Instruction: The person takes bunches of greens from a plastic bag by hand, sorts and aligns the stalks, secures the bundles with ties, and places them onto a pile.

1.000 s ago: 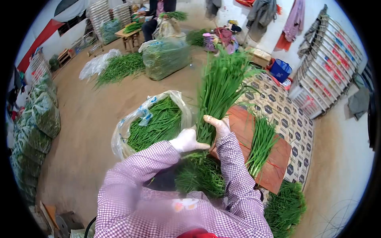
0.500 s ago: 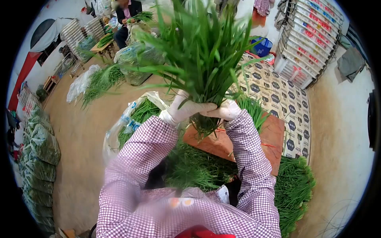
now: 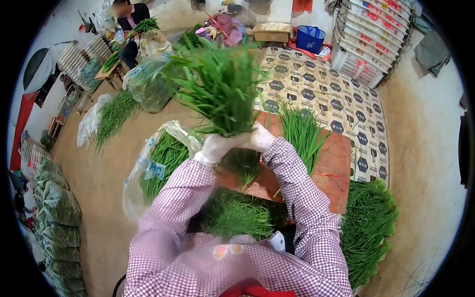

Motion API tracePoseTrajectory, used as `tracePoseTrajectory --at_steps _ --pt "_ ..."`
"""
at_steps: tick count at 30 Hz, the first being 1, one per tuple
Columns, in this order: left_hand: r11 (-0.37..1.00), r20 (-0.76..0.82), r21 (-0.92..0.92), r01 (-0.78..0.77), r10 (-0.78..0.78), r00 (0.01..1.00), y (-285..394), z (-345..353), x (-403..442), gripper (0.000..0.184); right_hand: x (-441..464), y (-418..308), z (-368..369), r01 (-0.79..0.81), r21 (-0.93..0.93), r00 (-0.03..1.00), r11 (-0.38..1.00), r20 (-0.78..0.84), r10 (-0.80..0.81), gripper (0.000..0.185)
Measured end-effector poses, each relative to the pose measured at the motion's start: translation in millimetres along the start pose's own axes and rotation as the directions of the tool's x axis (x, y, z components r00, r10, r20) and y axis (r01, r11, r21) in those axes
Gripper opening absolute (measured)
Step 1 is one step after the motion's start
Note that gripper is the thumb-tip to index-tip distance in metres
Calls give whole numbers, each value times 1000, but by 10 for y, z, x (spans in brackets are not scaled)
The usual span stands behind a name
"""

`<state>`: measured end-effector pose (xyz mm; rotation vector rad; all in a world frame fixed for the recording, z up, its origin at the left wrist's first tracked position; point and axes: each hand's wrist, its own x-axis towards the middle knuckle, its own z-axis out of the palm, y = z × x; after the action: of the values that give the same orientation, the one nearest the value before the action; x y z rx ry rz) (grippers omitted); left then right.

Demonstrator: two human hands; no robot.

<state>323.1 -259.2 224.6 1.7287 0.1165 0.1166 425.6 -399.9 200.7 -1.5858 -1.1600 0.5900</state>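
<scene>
In front of me I hold up a large leafy bunch of green chives (image 3: 220,91), its tops blurred by motion. My left hand (image 3: 220,148), in a white glove, is closed around the bunch's lower part from the left. My right hand (image 3: 260,138), also gloved, grips it from the right, close to the left; its fingertips are partly hidden. Below them stands a reddish-brown board (image 3: 334,158) with a loose pile of chives (image 3: 302,133) on it. More loose greens (image 3: 242,215) lie between the board and my body.
An open plastic bag of chives (image 3: 166,158) stands left of the board. To the right is a big heap of chives (image 3: 368,227). Filled bags (image 3: 62,205) line the far left, and white crates (image 3: 368,44) are stacked back right. Another person (image 3: 132,22) handles greens at back left.
The bunch and both hands have shifted left in view, with the bunch's tops now lower. The head view has moved too, showing more of the back floor and the pile on the board.
</scene>
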Motion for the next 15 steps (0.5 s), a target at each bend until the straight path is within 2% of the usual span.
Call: tracePoseTrajectory --at_steps 1,2,4,5,6,8,10,11,12,13,14,15 --pt "976 -52 -132 -171 165 985 264 40 -160 38 6 -174 37 -5 87 1000 996 19 4 56" --pt "972 -81 -176 -157 145 986 395 12 -253 36 7 -350 92 -13 175 999 985 38 6 60" --pt "977 -100 -213 0 -22 995 343 -233 -434 42 25 -680 266 -164 161 986 973 64 155 60" --pt "948 -80 -319 4 -31 996 329 -330 -531 45 84 -626 392 -40 246 993 968 116 11 62" --pt "907 -63 -422 10 -40 997 360 -394 -641 47 55 -715 491 -16 281 993 960 118 -18 60" --pt "834 43 -552 17 8 999 445 -488 -843 63 139 -655 726 -6 177 962 984 270 -43 58" --pt "813 93 -576 -84 167 982 392 -629 -951 72 91 -739 971 -48 222 956 974 292 -19 62" --pt "762 87 -645 -66 160 983 359 -647 -1051 69 63 -780 1098 -166 400 941 901 338 23 65" --pt "760 94 -647 -54 149 984 351 -659 -1180 69 24 -850 1220 -235 469 934 852 350 65 69" --pt "757 31 -653 -21 54 998 344 -676 -1296 63 -17 -931 1341 -299 533 926 791 362 106 73" --pt "751 -34 -660 8 -41 999 334 -710 -1398 58 -38 -1009 1423 -288 526 927 800 364 94 75" --pt "743 64 -669 33 13 998 273 -821 -1419 44 -25 -809 1592 -257 488 934 834 346 85 77"
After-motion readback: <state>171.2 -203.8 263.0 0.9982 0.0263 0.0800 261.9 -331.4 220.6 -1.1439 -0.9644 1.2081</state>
